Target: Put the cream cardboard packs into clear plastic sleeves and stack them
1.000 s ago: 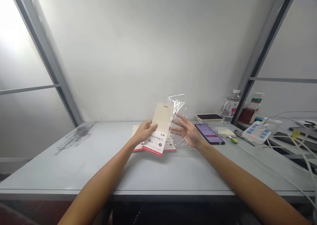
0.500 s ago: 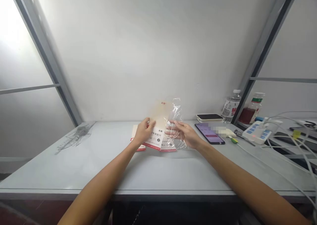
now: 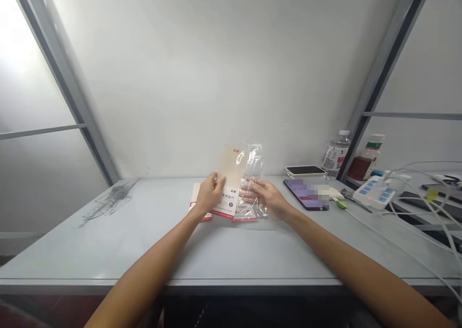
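My left hand [image 3: 206, 194] grips a tall cream card [image 3: 231, 176] with red print and a red bottom edge, held upright above the table. My right hand [image 3: 265, 195] pinches a clear plastic sleeve [image 3: 252, 167] right beside the card, its fingers closed on the film. The sleeve's left edge overlaps the card's right side. Under both hands more cards of the same kind [image 3: 202, 208] lie flat on the grey table [image 3: 216, 256].
A heap of clear sleeves [image 3: 108, 200] lies at the far left. On the right are a phone [image 3: 306, 193], a white box with a dark top [image 3: 306, 171], two bottles [image 3: 335, 159], a white power strip [image 3: 375, 193] and several cables [image 3: 415, 251].
My right hand has closed on the sleeve and drawn it left against the card. The card has moved slightly away from me and lower; the left hand keeps its grip.
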Action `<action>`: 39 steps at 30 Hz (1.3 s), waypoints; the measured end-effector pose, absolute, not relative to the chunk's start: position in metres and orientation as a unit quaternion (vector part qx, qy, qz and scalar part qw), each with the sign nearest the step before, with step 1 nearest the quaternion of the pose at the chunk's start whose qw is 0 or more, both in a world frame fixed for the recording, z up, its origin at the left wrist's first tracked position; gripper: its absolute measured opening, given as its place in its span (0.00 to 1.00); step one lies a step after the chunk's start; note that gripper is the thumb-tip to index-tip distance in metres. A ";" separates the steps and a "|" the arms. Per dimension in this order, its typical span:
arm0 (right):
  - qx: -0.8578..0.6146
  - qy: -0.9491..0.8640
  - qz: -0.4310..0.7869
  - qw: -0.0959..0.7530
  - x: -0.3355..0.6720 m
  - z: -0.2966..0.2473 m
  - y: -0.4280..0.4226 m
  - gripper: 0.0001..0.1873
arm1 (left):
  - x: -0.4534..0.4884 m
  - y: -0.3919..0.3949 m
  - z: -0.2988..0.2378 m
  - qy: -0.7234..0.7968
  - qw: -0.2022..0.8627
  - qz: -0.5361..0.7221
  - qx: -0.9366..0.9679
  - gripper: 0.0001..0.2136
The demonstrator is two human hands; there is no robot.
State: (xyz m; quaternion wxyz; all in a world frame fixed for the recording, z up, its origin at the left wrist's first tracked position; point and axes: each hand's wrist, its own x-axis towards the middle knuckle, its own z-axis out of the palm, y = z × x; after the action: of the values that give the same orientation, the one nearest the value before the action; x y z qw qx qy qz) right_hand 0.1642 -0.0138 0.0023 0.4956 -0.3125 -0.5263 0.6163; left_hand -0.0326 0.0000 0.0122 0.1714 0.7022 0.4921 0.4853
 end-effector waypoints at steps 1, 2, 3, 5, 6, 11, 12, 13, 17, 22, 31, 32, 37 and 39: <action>-0.311 -0.524 0.618 0.497 0.164 0.002 -0.014 0.19 | -0.032 0.000 0.012 0.493 0.170 0.487 0.701 0.14; -0.310 -0.521 0.620 0.498 0.163 0.001 -0.014 0.20 | -0.032 0.000 0.012 0.494 0.168 0.488 0.700 0.14; -0.310 -0.517 0.623 0.497 0.162 0.002 -0.015 0.20 | -0.032 0.000 0.012 0.495 0.167 0.488 0.698 0.14; -0.312 -0.509 0.630 0.496 0.161 0.002 -0.016 0.20 | -0.032 -0.001 0.012 0.499 0.164 0.489 0.696 0.14; -0.313 -0.507 0.632 0.495 0.161 0.003 -0.016 0.20 | -0.031 -0.001 0.012 0.500 0.163 0.490 0.695 0.14; -0.309 -0.506 0.632 0.498 0.158 0.001 -0.016 0.21 | -0.030 -0.005 0.014 0.502 0.160 0.497 0.689 0.15; -0.307 -0.504 0.635 0.499 0.158 0.000 -0.015 0.21 | -0.029 -0.005 0.015 0.503 0.161 0.498 0.687 0.15; -0.305 -0.501 0.638 0.499 0.157 -0.002 -0.014 0.21 | -0.029 -0.005 0.015 0.504 0.162 0.499 0.686 0.15; -0.303 -0.498 0.642 0.498 0.155 -0.004 -0.014 0.17 | -0.029 -0.006 0.016 0.498 0.164 0.504 0.686 0.15; -0.292 -0.478 0.657 0.505 0.154 -0.003 -0.015 0.17 | -0.029 -0.007 0.016 0.496 0.157 0.504 0.689 0.15; -0.294 -0.443 0.675 0.512 0.150 0.000 -0.021 0.15 | -0.028 -0.010 0.018 0.494 0.135 0.519 0.685 0.15; -0.296 -0.443 0.674 0.512 0.150 0.000 -0.021 0.15 | -0.028 -0.010 0.018 0.494 0.132 0.521 0.683 0.15; -0.287 -0.454 0.671 0.510 0.147 -0.005 -0.018 0.16 | -0.025 -0.012 0.015 0.493 0.150 0.533 0.671 0.15; -0.282 -0.458 0.669 0.512 0.144 -0.007 -0.018 0.16 | -0.023 -0.013 0.013 0.481 0.176 0.541 0.667 0.14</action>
State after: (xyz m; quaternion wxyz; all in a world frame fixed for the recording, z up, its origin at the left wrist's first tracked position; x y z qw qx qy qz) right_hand 0.1438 -0.0184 -0.0072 0.5121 -0.2817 -0.4584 0.6695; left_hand -0.0235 -0.0135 0.0126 0.1756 0.6674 0.4810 0.5407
